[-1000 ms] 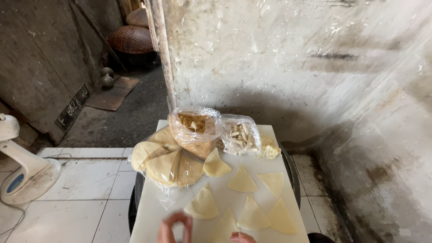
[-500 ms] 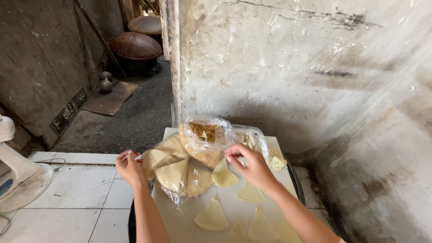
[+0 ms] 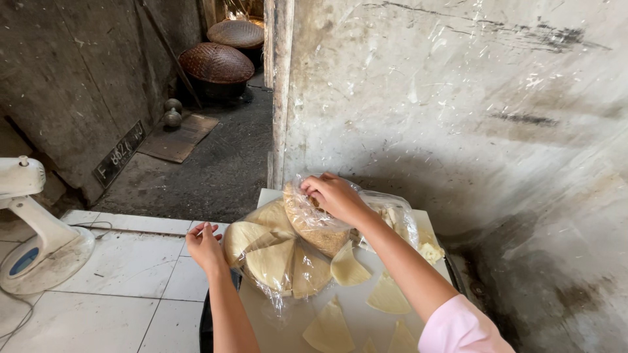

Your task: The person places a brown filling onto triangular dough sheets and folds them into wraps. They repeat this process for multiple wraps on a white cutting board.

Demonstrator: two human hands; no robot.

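Right hand (image 3: 335, 196) in crumb bag (image 3: 317, 225) (mixer (image 3: 33, 229) far left).

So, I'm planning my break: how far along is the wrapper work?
Several cut wedges already lie on the white board. In hand: right hand reaches into the filling bag; left hand steadies the bagged wrapper stack. No wedge looks filled yet.
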